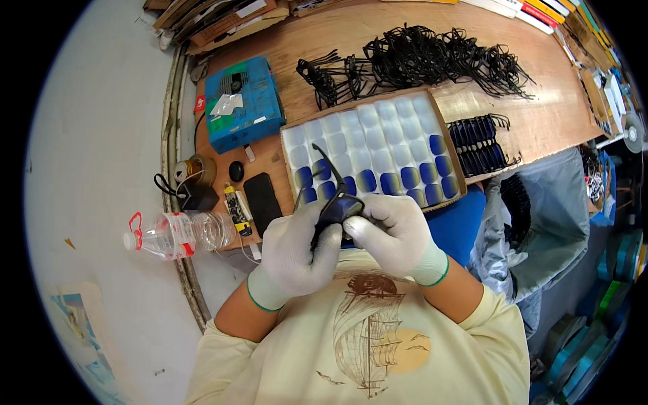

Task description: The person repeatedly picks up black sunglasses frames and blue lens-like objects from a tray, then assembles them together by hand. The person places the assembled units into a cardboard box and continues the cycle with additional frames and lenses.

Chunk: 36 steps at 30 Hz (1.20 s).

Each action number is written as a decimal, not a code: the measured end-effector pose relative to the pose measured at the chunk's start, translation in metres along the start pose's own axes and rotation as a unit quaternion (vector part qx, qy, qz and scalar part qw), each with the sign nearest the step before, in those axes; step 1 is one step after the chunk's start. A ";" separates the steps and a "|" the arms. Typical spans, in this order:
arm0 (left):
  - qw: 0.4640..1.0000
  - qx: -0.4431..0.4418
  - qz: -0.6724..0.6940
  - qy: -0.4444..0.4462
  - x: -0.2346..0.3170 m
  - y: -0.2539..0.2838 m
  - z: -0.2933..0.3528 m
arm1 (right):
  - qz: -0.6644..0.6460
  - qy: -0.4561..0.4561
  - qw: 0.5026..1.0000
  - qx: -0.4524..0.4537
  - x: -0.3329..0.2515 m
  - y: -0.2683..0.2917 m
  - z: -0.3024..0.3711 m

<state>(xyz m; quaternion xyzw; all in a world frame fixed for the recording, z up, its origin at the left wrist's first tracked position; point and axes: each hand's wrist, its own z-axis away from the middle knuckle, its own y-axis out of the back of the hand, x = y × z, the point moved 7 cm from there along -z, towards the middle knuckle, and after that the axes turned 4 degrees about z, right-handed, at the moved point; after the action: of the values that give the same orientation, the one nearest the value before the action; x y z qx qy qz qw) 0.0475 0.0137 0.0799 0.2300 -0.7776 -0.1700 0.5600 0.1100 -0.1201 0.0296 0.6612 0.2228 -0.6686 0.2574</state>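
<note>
Close to my chest, both gloved hands hold one pair of black sunglasses (343,202), its temples pointing away from me. My left hand (294,250) wraps round the left side of the frame, thumb on the front. The fingers of my right hand (397,233) pinch the other side near a dark lens. Just beyond the hands lies a shallow cardboard tray (453,152) with rows of lenses. Dark blue lenses (410,177) fill part of its near rows and right side; paler, clear-looking pieces fill the rest.
A heap of black eyeglass frames (432,57) lies behind the tray, with stacked glasses (479,142) at its right. Leftward are a blue box (244,104), a black phone (262,201), a tape roll (201,169) and a plastic bottle (175,235). A grey-lined bin (557,229) stands right.
</note>
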 end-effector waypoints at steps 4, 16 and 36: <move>0.996 -0.041 -0.064 0.049 -0.005 -0.010 -0.009 | -0.019 -0.024 1.000 0.008 0.033 0.007 -0.003; 0.967 -0.035 0.062 0.244 -0.121 -0.025 -0.039 | 0.161 0.125 0.973 -0.112 0.014 0.033 0.014; 0.950 -0.029 -0.064 0.303 -0.189 -0.044 -0.011 | 0.010 0.005 1.000 0.002 0.042 0.022 0.021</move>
<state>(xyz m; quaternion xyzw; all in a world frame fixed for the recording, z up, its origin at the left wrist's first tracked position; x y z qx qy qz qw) 0.1156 0.0802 -0.0897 0.3032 -0.5493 -0.1503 0.7640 0.1080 -0.1521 -0.0110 0.6670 0.2166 -0.6632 0.2615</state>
